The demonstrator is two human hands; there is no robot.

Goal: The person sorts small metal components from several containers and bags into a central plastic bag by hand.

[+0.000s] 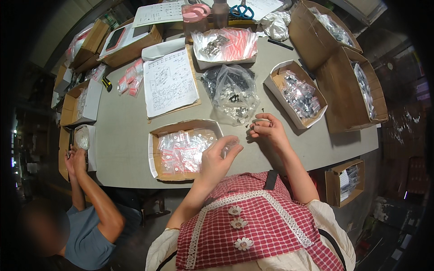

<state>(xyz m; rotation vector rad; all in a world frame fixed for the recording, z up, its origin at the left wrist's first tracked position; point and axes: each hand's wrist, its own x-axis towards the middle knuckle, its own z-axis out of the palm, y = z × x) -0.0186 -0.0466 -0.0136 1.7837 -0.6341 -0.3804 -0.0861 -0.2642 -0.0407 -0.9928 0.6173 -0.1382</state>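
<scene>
My left hand (218, 156) is closed on a small clear plastic bag (232, 144), beside the right edge of an open cardboard box (152, 156) of small zip bags with white round parts. My right hand (270, 131) is pinched around small dark screws (252, 128), partly hidden by the fingers. One loose screw (262, 109) stands on the table just beyond that hand. Farther back lies a large open clear bag (235, 88) with dark screws and other small metal parts in it.
A box of filled zip bags (296, 95) sits right of centre, with tall cardboard boxes (346, 90) behind it. Drawing sheets (169, 81) lie left of the large bag. At the far left a co-worker's hands (77, 160) work at another box. Scissors (242, 11) stand at the back.
</scene>
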